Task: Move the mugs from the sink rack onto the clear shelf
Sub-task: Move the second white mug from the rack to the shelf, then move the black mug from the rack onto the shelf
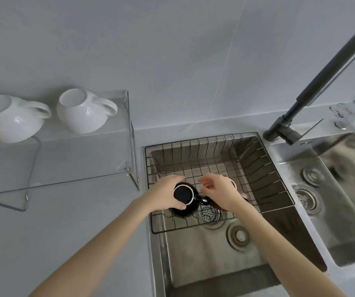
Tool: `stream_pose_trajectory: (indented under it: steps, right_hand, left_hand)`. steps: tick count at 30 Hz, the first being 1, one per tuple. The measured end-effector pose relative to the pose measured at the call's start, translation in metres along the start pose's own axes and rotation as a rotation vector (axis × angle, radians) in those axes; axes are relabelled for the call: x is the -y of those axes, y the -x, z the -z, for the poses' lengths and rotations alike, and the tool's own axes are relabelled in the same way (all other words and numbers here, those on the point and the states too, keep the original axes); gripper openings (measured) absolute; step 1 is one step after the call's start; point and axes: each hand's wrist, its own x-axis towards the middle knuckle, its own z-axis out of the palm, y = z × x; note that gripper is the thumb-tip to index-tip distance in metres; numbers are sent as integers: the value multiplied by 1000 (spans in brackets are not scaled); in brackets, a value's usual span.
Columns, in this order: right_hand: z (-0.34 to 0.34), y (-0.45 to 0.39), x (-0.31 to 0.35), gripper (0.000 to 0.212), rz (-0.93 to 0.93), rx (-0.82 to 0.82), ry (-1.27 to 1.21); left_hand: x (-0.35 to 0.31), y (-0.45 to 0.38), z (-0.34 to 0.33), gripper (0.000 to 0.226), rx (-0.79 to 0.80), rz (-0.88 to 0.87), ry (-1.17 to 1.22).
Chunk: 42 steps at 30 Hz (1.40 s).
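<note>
A black mug point(183, 195) stands upside down in the wire sink rack point(255, 166), its handle pointing right. My left hand point(165, 196) is wrapped around its side. My right hand point(219, 192) hovers over a second mug point(244, 195), pinkish-brown and mostly hidden beneath the hand; whether the fingers grip it is unclear. Two white mugs point(11, 117) point(85, 111) sit upside down on top of the clear shelf point(82, 159) at the left.
The rack spans the back of the left sink basin point(204, 254). A dark faucet point(322, 82) arches over from the right. A second basin point(332, 189) lies at the far right. Grey counter surrounds the shelf.
</note>
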Motion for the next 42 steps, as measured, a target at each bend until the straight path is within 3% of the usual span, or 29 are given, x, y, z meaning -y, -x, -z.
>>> stream_pose_trajectory:
  steps: [7,13,20,25,34,42]
  right_hand:
    - [-35,-8,-27,38,-23,60,104]
    - [-39,-14,-32,33,-24,20,134]
    - [-32,-13,-29,21,-23,11,110]
    - [4,-1,-5,20,31,-58,52]
    - [95,38,96,17,290,-177,-65]
    - [79,43,196,13,523,-99,-157]
  left_hand:
    - [10,-19,-31,108,43,51,-251]
    - [13,-25,-30,107,49,66,-312]
    - [17,-20,-24,106,-23,74,-124]
    - [2,-8,-4,98,-184,36,78]
    - [-47,49,83,96,-529,-130,363]
    - [-17,122,153,104,-684,-158,487]
